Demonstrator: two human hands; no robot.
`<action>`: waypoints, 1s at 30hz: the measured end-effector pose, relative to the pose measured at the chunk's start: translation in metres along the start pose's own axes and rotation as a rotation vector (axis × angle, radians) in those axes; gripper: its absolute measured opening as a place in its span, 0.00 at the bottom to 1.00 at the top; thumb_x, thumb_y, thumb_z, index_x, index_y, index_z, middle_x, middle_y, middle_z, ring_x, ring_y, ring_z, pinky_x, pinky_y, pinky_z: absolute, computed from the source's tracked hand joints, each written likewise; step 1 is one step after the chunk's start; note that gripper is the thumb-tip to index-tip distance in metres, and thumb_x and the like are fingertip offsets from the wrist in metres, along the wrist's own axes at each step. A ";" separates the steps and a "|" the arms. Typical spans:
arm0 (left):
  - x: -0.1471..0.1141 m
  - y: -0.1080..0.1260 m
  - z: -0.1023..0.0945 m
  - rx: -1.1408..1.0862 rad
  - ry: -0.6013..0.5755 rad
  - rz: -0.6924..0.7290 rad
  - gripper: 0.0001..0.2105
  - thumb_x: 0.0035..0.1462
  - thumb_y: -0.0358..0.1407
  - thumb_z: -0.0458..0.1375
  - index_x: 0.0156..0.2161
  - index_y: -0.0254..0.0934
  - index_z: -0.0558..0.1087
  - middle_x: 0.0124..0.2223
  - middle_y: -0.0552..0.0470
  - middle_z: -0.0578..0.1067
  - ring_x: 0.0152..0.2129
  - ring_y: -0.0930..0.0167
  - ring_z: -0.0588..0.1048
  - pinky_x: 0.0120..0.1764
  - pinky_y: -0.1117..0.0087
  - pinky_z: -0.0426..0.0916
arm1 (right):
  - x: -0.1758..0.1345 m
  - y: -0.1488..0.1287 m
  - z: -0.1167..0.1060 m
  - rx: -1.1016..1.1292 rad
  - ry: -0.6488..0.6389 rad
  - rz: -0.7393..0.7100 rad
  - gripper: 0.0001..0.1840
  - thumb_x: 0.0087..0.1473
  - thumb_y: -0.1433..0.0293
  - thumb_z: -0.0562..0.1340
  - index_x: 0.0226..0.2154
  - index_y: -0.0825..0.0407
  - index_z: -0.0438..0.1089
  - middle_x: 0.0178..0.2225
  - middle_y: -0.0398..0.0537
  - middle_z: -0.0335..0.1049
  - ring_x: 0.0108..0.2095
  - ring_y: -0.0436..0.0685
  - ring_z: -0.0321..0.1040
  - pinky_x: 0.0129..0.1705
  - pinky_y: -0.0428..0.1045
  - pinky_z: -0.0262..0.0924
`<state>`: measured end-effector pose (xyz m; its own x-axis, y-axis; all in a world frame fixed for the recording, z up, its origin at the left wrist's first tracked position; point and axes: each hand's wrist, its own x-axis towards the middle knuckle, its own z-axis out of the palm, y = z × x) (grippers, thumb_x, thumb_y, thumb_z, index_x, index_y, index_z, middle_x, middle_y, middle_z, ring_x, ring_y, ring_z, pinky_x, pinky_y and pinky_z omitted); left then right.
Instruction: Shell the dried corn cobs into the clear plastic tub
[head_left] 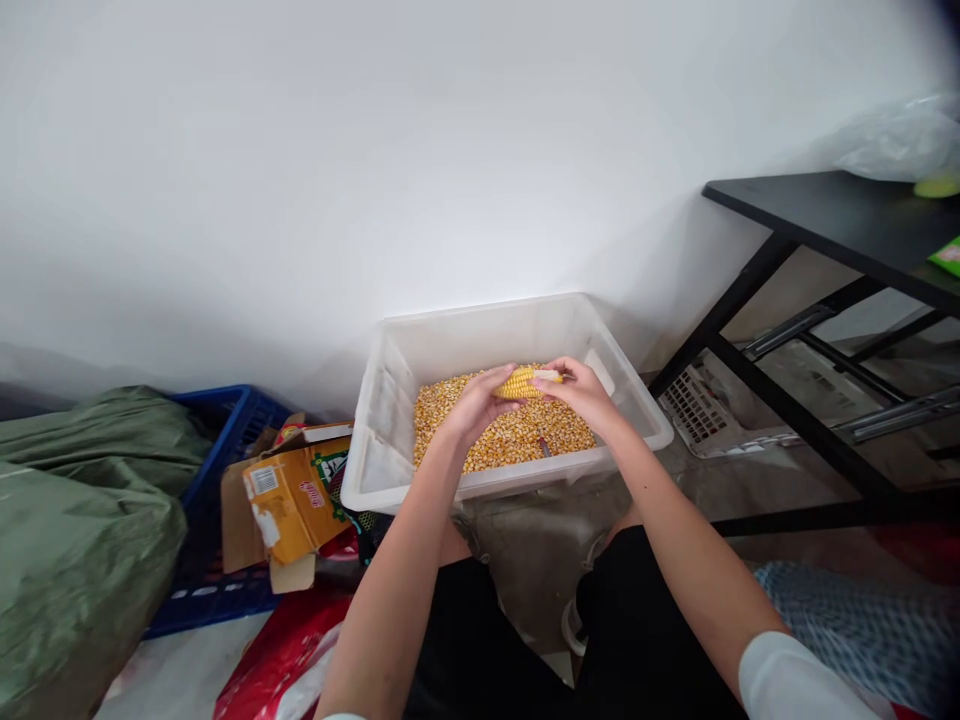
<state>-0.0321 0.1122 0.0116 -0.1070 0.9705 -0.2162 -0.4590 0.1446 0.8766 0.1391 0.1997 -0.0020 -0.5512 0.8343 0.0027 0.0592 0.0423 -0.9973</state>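
Above a translucent white plastic bin, both of my hands hold one yellow corn cob. My left hand is closed around the cob's left end. At the other end, where a pale strip without kernels shows, my right hand grips with thumb and fingers. Loose corn kernels spread over the bottom of the bin below. Among them near the front wall lies a small dark, slim object, partly visible, whose kind I cannot make out.
To the left are an orange cardboard box, a blue plastic crate and a green cover. A black metal-framed table stands at the right, with a white basket beneath it. A white wall rises behind the bin.
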 end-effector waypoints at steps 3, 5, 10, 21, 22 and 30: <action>0.001 0.001 0.000 -0.089 0.030 0.048 0.14 0.50 0.33 0.68 0.41 0.32 0.73 0.36 0.49 0.76 0.28 0.76 0.75 0.36 0.73 0.71 | -0.003 0.001 0.006 0.101 0.053 0.070 0.23 0.41 0.57 0.73 0.32 0.50 0.63 0.36 0.43 0.65 0.34 0.52 0.69 0.36 0.52 0.73; 0.001 0.000 0.000 -0.058 0.010 0.066 0.14 0.50 0.34 0.68 0.41 0.33 0.73 0.37 0.50 0.76 0.29 0.76 0.74 0.35 0.74 0.69 | -0.007 -0.001 0.012 0.144 0.041 0.113 0.24 0.40 0.58 0.74 0.35 0.48 0.63 0.37 0.43 0.64 0.35 0.53 0.70 0.35 0.52 0.74; 0.000 -0.004 0.005 0.087 -0.019 0.116 0.18 0.53 0.45 0.65 0.45 0.35 0.74 0.42 0.47 0.76 0.33 0.74 0.73 0.33 0.75 0.67 | -0.013 -0.005 0.025 0.227 -0.073 0.174 0.24 0.43 0.57 0.73 0.39 0.47 0.66 0.35 0.44 0.66 0.33 0.53 0.70 0.35 0.53 0.75; 0.001 -0.008 0.010 0.128 0.030 0.107 0.23 0.53 0.48 0.65 0.48 0.35 0.73 0.41 0.47 0.76 0.31 0.73 0.73 0.33 0.72 0.68 | -0.009 0.006 0.032 0.192 -0.117 0.138 0.23 0.55 0.47 0.61 0.46 0.43 0.68 0.48 0.47 0.71 0.39 0.56 0.72 0.31 0.50 0.75; 0.001 -0.009 0.010 0.134 0.038 0.108 0.22 0.53 0.48 0.65 0.48 0.35 0.73 0.40 0.47 0.76 0.31 0.73 0.72 0.33 0.72 0.68 | -0.009 0.007 0.033 0.171 -0.125 0.129 0.24 0.56 0.46 0.60 0.47 0.43 0.68 0.48 0.48 0.70 0.40 0.56 0.72 0.30 0.50 0.75; 0.003 -0.012 0.001 0.154 0.082 0.127 0.24 0.52 0.49 0.65 0.48 0.34 0.73 0.39 0.46 0.76 0.32 0.71 0.72 0.32 0.71 0.68 | -0.001 0.015 0.038 0.071 -0.165 0.083 0.25 0.58 0.45 0.57 0.50 0.43 0.67 0.47 0.49 0.69 0.36 0.56 0.71 0.28 0.51 0.74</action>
<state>-0.0261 0.1137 0.0011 -0.2301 0.9647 -0.1284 -0.2973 0.0559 0.9532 0.1086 0.1783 -0.0196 -0.6761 0.7317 -0.0864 0.0549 -0.0669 -0.9962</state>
